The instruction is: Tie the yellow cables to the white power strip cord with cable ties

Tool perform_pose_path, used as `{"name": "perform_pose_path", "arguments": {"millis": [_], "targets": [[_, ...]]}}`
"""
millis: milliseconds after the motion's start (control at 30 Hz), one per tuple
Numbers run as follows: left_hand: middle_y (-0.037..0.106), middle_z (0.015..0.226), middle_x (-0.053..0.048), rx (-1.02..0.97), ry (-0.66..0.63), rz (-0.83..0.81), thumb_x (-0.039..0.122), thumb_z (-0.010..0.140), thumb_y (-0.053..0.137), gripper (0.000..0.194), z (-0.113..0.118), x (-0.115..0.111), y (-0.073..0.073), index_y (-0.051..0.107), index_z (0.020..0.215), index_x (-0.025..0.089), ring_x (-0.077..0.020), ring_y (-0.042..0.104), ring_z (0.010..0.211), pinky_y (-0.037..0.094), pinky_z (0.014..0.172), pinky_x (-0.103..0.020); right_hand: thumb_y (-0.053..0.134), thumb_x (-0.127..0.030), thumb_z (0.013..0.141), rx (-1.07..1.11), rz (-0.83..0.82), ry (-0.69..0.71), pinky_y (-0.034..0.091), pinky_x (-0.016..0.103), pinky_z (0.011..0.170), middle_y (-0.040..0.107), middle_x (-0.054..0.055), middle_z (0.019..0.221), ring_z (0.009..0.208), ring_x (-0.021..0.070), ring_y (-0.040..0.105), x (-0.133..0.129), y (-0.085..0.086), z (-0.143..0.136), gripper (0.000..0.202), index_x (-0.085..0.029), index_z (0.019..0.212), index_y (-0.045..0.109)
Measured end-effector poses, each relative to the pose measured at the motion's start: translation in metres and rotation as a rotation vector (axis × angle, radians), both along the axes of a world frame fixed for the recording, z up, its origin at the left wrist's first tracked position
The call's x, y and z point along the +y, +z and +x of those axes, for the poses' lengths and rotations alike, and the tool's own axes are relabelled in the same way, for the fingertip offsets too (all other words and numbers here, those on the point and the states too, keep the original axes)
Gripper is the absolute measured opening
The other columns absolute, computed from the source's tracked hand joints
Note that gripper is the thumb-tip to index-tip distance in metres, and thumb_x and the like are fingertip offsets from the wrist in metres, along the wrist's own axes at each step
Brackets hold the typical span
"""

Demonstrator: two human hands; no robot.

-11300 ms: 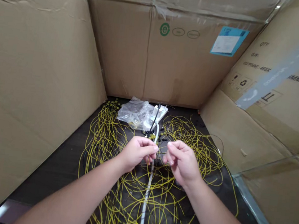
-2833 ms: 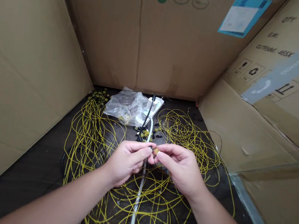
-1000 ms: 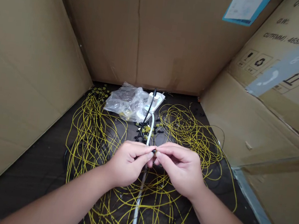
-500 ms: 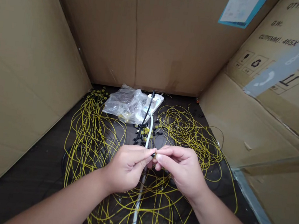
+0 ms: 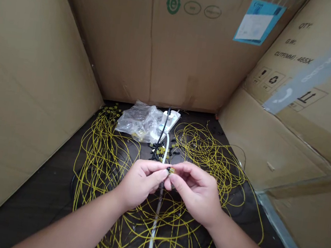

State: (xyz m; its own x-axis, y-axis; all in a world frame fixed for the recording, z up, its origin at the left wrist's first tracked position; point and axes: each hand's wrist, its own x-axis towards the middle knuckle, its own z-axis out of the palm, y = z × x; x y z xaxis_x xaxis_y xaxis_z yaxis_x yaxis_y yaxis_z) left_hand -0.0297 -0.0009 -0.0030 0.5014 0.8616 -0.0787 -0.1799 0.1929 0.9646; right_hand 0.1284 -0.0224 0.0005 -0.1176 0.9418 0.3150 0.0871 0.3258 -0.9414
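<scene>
A small black and yellow connector piece (image 5: 171,170) is pinched between my two hands at the middle of the view. My left hand (image 5: 143,181) grips its dark end with thumb and forefinger. From the other side, the thumb and forefinger of my right hand (image 5: 198,190) close on the yellow part. Loose yellow wires (image 5: 170,229) spread on the dark surface below my hands. Just beyond my fingertips lies a small heap of black and yellow pieces (image 5: 159,151). My palms hide part of the wires and the lower fingers.
Cardboard walls stand left (image 5: 31,83), at the back (image 5: 117,45) and right (image 5: 303,129). A clear plastic bag (image 5: 138,120) lies beside a white power strip (image 5: 172,119). Its white cable (image 5: 155,219) runs towards me. Yellow wire bundles lie left (image 5: 99,148) and right (image 5: 202,144).
The camera has tipped up slightly, so the scene sits lower. My fingers have shifted, and more of the connector's yellow part now shows between them.
</scene>
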Motion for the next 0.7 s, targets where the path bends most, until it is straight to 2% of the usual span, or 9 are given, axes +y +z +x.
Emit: {"name": "perform_pose_path", "arguments": {"millis": [233,467,700], "targets": [[0.058,0.063,-0.003,-0.049,-0.012,-0.03,0.03,0.082,0.055,0.024,-0.0008,0.0004,0.0,0.068,0.08,0.01,-0.0025,0.03,0.042,0.021,0.042,-0.02,0.06,-0.017,0.079,-0.094,0.061,-0.046,0.051,0.03,0.06,0.061,0.003,0.076,0.066,0.0145,0.057,0.0008,-0.0008,0.0025,0.013,-0.02,0.09,0.064],[0.06,0.061,-0.002,-0.078,-0.001,-0.044,0.026,0.081,0.056,0.024,0.0001,0.0008,0.0027,0.067,0.098,0.013,-0.0028,0.034,0.042,0.022,0.042,-0.019,0.06,-0.014,0.078,-0.17,0.167,-0.078,0.048,0.03,0.059,0.061,0.003,0.074,0.066,0.0147,0.056,-0.0006,0.0036,0.0031,0.013,-0.019,0.088,0.065],[0.06,0.061,-0.002,-0.112,-0.007,-0.076,0.025,0.081,0.057,0.023,0.0006,0.0015,0.0023,0.067,0.099,0.014,-0.0021,0.035,0.042,0.022,0.041,-0.018,0.06,-0.013,0.078,-0.192,0.21,-0.102,0.048,0.029,0.059,0.061,0.004,0.074,0.067,0.0147,0.057,0.0001,0.0054,0.0022,0.011,-0.017,0.087,0.065]]}}
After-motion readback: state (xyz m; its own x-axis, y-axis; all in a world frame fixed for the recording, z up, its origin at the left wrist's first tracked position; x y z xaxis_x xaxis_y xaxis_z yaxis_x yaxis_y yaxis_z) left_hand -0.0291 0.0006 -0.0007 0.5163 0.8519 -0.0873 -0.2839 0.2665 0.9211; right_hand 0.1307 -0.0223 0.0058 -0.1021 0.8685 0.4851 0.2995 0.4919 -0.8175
